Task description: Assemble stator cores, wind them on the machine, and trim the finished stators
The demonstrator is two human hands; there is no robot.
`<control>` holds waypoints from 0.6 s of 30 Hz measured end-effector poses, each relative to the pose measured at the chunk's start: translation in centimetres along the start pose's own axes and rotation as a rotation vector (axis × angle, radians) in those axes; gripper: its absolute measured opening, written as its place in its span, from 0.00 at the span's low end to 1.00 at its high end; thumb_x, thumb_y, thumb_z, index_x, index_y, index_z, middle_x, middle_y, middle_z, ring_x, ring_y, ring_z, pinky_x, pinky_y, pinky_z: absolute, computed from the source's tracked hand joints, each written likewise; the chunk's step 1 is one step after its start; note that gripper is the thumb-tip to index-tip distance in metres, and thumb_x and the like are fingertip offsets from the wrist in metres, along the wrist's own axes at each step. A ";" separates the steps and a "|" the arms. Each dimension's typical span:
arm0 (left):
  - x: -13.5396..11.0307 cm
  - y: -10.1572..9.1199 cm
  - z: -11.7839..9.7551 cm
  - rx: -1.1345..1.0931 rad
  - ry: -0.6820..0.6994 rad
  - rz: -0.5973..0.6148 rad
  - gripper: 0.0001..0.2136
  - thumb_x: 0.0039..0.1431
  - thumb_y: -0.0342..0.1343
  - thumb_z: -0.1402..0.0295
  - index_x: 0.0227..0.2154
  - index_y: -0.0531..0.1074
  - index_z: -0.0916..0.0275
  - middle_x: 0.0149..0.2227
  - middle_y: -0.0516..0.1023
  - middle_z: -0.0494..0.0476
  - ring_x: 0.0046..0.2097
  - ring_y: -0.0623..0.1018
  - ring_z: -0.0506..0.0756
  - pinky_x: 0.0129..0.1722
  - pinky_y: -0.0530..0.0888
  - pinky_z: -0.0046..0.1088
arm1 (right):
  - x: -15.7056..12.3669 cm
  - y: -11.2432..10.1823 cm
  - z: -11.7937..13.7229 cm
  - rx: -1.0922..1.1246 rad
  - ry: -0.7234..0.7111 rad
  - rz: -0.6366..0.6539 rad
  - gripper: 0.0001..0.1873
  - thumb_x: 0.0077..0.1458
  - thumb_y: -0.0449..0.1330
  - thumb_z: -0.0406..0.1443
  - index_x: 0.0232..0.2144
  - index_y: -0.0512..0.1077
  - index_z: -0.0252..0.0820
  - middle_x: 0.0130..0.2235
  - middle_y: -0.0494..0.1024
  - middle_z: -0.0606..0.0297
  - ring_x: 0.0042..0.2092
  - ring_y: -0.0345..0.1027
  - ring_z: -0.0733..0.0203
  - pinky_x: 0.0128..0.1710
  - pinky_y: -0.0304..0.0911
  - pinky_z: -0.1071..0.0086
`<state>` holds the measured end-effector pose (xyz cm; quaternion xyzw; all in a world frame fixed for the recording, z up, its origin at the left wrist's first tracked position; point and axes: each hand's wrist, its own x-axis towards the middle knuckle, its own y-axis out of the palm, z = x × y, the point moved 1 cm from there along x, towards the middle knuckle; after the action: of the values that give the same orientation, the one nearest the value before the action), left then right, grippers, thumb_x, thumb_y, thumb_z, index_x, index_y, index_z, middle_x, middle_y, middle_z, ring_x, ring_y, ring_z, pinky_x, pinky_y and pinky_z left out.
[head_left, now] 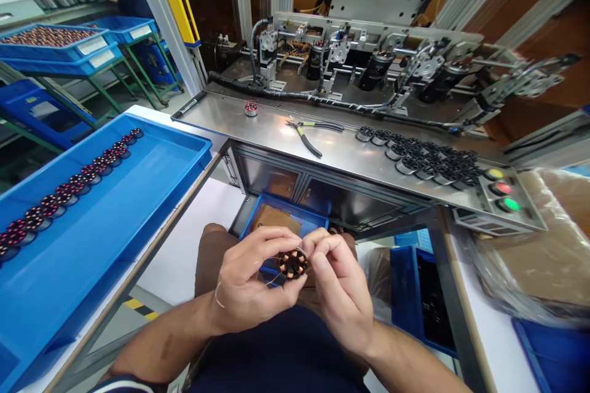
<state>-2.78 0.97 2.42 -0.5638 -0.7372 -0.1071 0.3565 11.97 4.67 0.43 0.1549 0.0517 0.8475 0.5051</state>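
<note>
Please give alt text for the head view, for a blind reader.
A left hand and right hand together hold a small copper-wound stator. A blue tray with a row of stators lies left; pliers lie on the steel bench.

One copper-wound stator [292, 264] is held in two hands, the left hand [246, 287] and the right hand [340, 288], and one lone stator [251, 108] stands on the steel plate [221, 115]. The blue tray [115, 221] carries one row of about thirteen wound stators [69, 191]. The plate also bears one pair of side cutters [308, 133], three push buttons [502, 188] (yellow, red, green) and a dozen or more bare black cores [428, 159], too packed to count exactly.
</note>
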 end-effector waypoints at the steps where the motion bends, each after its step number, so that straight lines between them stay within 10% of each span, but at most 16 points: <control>1: -0.1 0.0 0.1 -0.013 -0.023 -0.011 0.23 0.45 0.66 0.80 0.47 0.75 0.62 0.43 0.80 0.62 0.42 0.82 0.56 0.42 0.81 0.31 | -0.1 0.1 -0.3 0.026 0.034 -0.039 0.09 0.70 0.50 0.37 0.34 0.62 0.45 0.35 0.63 0.67 0.37 0.57 0.63 0.38 0.58 0.68; 12: 0.3 -0.4 0.2 0.008 0.030 0.016 0.23 0.44 0.67 0.81 0.46 0.74 0.63 0.42 0.81 0.62 0.42 0.82 0.56 0.42 0.81 0.30 | 0.4 -0.7 0.5 -0.159 -0.186 0.006 0.10 0.61 0.62 0.40 0.42 0.67 0.47 0.46 0.65 0.61 0.47 0.61 0.56 0.49 0.59 0.61; 18: 0.1 -0.3 0.6 -0.096 -0.034 0.012 0.24 0.44 0.66 0.82 0.47 0.75 0.62 0.43 0.81 0.62 0.44 0.81 0.56 0.44 0.81 0.31 | 1.0 0.2 -0.1 -0.007 0.042 -0.164 0.09 0.67 0.54 0.37 0.33 0.66 0.44 0.37 0.66 0.65 0.40 0.61 0.62 0.41 0.59 0.67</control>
<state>-3.29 1.26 2.09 -0.5863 -0.7340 -0.1306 0.3169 11.37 5.43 0.61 0.1304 0.0719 0.8066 0.5720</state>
